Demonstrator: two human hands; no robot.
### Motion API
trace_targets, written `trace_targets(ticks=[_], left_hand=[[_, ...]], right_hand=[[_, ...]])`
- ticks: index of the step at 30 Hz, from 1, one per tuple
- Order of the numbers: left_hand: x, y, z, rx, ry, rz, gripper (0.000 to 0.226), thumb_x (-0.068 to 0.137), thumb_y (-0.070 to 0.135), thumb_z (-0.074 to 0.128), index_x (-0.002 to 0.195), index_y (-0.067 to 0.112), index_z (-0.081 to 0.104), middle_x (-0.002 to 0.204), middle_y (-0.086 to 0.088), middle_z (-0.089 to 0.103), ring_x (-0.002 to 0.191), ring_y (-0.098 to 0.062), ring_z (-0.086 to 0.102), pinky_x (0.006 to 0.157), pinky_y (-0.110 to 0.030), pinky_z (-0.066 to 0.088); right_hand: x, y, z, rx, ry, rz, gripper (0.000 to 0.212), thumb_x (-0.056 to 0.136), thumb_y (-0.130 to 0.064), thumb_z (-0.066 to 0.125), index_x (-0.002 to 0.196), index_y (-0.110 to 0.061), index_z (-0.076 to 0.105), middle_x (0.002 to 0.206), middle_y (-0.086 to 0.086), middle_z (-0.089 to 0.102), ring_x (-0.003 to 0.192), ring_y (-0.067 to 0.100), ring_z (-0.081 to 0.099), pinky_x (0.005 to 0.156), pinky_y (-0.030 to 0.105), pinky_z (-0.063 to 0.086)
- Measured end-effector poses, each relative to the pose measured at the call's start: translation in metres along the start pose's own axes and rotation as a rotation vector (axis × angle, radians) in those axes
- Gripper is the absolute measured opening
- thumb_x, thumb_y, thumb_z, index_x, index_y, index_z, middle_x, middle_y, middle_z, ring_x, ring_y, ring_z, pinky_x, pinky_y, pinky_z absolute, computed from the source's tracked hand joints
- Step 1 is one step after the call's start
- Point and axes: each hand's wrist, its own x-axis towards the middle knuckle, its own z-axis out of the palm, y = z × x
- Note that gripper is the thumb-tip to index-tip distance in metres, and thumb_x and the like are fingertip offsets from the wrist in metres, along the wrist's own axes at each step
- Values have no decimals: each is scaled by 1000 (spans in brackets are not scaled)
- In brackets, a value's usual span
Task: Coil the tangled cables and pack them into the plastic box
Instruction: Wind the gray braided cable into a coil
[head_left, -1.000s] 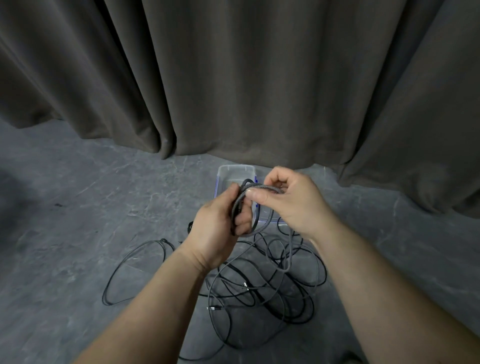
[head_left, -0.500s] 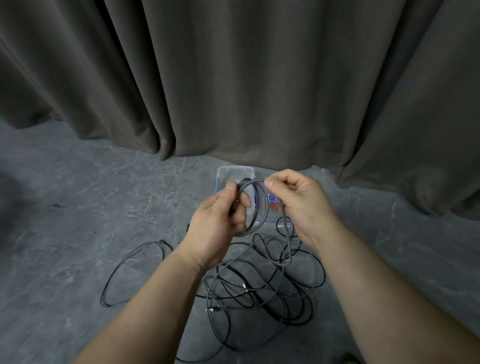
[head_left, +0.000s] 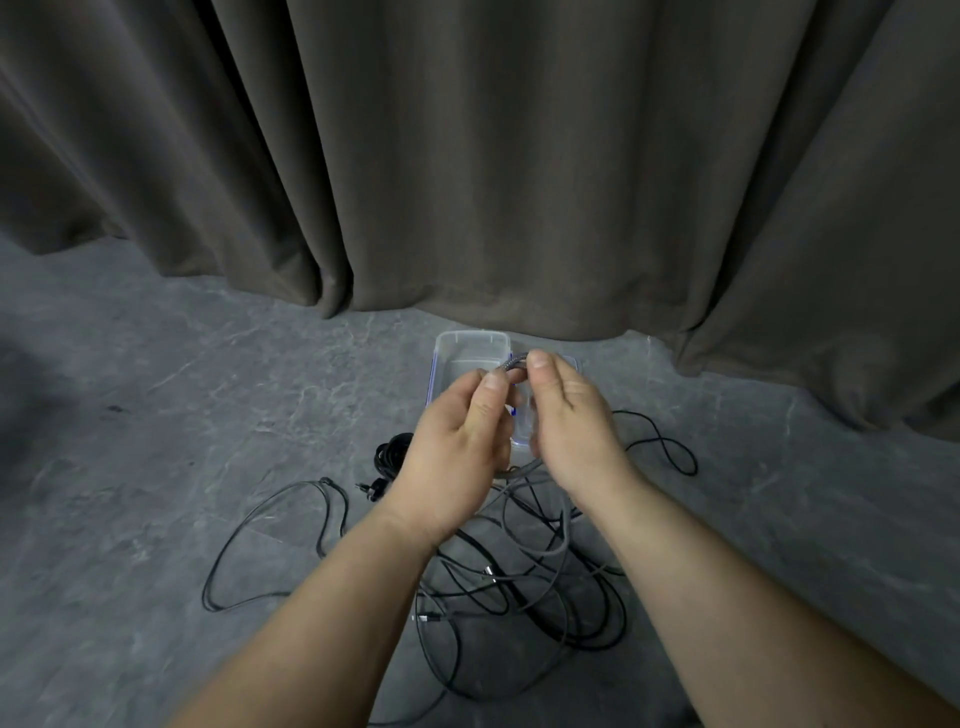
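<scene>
1. Hands meet above a grey stone-patterned floor (head_left: 156, 395), seen from a head camera looking down; a dark curtain (head_left: 467, 156) hangs behind.
2. The left hand (head_left: 457, 447) has its grip clamped on a small coil of grey braided cable (head_left: 511, 362), thumb pressed on top of the loops.
3. The right hand (head_left: 574, 421) also has its grip closed on that cable, pinching the strand at the top of the coil between thumb and fingers.
4. From the coil, the cable's loose length drops to a tangle of dark cables (head_left: 519, 587) lying on the floor beneath the forearms.
5. A clear plastic box (head_left: 470, 345), open and seemingly holding nothing yet, sits on the floor just beyond the hands, near the curtain's hem.
6. A small bundle of black cable (head_left: 392, 454) lies left of the box.
7. Judged step: winding the first cable into loops; packing has not begun.
8. Judged next move: the right hand must draw more slack free of the tangle and lay another loop into the left hand without snagging the other cables.
</scene>
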Motion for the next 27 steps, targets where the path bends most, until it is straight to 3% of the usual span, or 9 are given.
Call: trace_targets(ticks=[4,7,10,12,14,18,21,24,27], left_hand=[[-1,2,-1,0,2,14,35,96,36,42,82,10,61,55,1,48,49,-12,48,55,-21,45],[-2,2,-2,-86,-12,-38,37,85,45,47,78,10,60,45,3,35,42,-12,33,57,-28,43],[-2,4,0,-164,5,-74,36,88,41,47,72,9,53,44,6,26,43,-10,21,52,-25,33],[-1,6,0,-233,68,-108,36,98,30,42,69,10,47,44,6,25,43,-9,21,49,-22,31],[2,9,-2,-274,127,-112,35,102,21,37,68,12,43,46,6,24,45,-10,20,49,-24,28],[5,11,-5,-253,191,-68,33,103,20,35,71,15,39,46,8,25,46,-10,20,49,-24,27],[6,10,-6,-280,154,-50,31,104,20,33,75,13,41,50,7,27,45,-8,24,52,-23,33],[5,9,-8,-377,75,-58,30,103,18,32,79,9,48,54,3,35,48,-10,34,55,-22,36],[3,11,-7,-394,-4,-79,27,100,20,35,92,6,56,53,1,41,52,-13,44,58,-24,41]], right_hand=[[1,2,-4,21,56,-46,39,97,-53,39,73,-30,60,49,-18,53,44,0,45,55,22,33],[-1,1,-2,53,17,-46,43,95,-56,36,72,-26,58,58,-8,55,50,8,50,52,32,45],[-3,-4,-6,-48,-93,-48,39,102,-42,29,83,-23,57,77,-2,63,63,7,60,65,24,50],[-4,-4,-10,-170,-176,-69,33,101,-45,28,97,-27,56,84,-3,66,71,8,64,71,29,54],[-5,-1,-13,-214,-178,-93,26,101,-45,32,100,-31,54,75,-3,66,68,14,65,71,40,57],[-3,3,-11,-270,-33,-186,27,100,-40,40,96,-24,62,59,1,59,60,21,59,64,41,53],[3,2,-10,-122,20,-147,34,96,-40,47,107,-16,69,72,-5,66,70,12,61,72,33,51],[5,3,-11,-57,42,-132,23,98,-26,51,98,-14,71,55,-10,51,54,4,46,60,26,41],[6,4,-11,-8,26,-96,23,98,-32,52,94,-20,71,53,-6,53,51,10,49,56,29,42]])
